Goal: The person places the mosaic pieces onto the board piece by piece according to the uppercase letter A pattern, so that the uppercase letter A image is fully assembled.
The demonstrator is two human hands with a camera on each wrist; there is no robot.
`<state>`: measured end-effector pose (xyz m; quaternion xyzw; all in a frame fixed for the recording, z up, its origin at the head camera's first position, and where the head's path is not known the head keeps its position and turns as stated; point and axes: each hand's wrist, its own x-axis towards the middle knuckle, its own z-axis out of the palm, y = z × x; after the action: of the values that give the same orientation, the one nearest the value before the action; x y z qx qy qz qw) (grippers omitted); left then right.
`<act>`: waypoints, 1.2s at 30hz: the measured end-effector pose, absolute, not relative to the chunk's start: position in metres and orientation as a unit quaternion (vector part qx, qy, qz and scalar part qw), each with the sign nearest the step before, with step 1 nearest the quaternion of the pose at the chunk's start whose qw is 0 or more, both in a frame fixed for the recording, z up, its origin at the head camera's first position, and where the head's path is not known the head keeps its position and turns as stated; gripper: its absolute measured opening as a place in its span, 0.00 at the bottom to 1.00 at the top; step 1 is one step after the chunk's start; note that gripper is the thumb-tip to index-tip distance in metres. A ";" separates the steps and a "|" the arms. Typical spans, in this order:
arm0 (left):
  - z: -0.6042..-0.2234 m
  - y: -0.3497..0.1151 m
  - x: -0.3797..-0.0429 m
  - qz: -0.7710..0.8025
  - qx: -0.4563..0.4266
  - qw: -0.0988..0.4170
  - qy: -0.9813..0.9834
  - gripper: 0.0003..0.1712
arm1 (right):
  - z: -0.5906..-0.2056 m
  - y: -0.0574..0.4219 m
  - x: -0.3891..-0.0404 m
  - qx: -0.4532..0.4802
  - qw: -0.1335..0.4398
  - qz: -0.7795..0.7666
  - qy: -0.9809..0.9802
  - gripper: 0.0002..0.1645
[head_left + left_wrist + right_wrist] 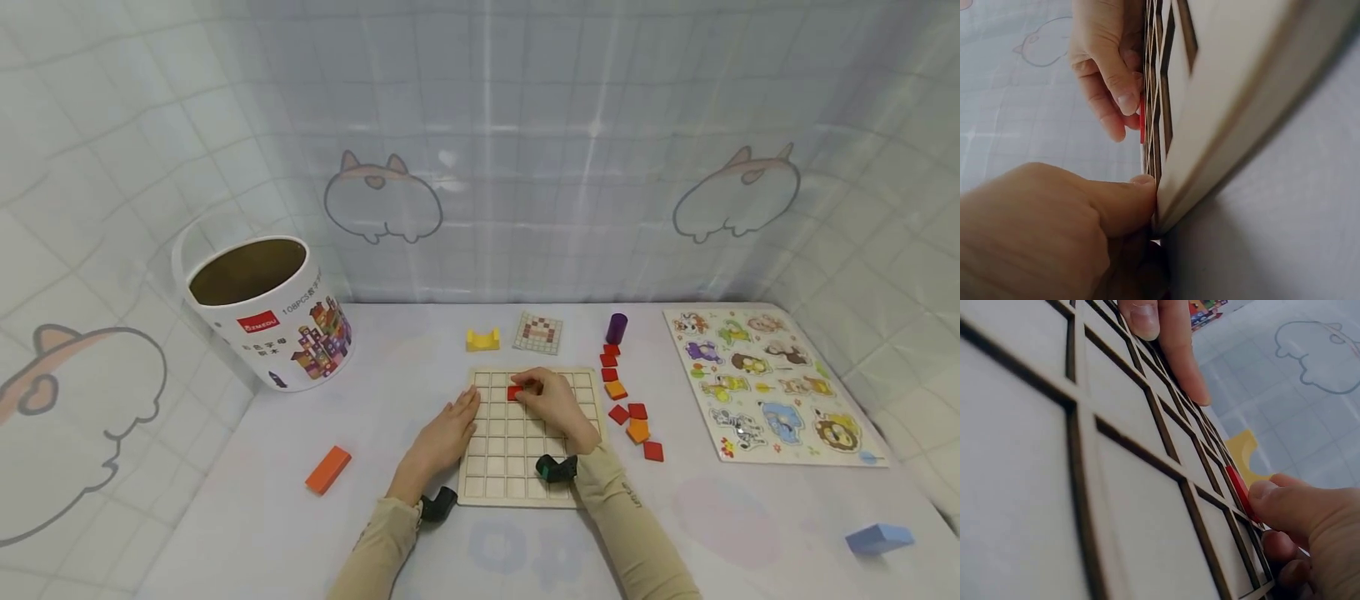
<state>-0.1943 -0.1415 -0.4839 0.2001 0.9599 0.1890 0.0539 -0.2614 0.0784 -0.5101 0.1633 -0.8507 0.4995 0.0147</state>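
Note:
A square wooden grid board (496, 492) lies flat in front of me. My right hand (556, 402) pinches a small red square tile (513, 393) at a cell near the board's far side. In the right wrist view the thumb presses against the edge of the red tile (1242, 492), close over the grid. My left hand (444, 437) rests along the board's left edge with its fingers extended forward. The left wrist view has the left thumb (1124, 203) at the board's rim, its other fingers mostly hidden.
Right of the board lie several red tiles (653, 451), orange tiles (638, 431) and a purple cylinder (617, 328). Behind it are a yellow notched block (482, 340) and a pattern card (537, 333). A bucket (300, 350), an orange block (327, 470), an animal puzzle (757, 387) and a blue block (879, 538) stand farther out.

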 end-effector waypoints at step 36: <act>-0.486 -0.141 -0.195 0.191 0.202 0.052 0.959 0.30 | -0.481 0.185 -0.266 -0.017 0.077 0.600 -0.796 0.21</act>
<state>-0.1955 -0.1412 -0.4861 0.2024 0.9591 0.1910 0.0524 -0.2661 0.1852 -0.4810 -0.0172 -0.7964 0.5996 0.0769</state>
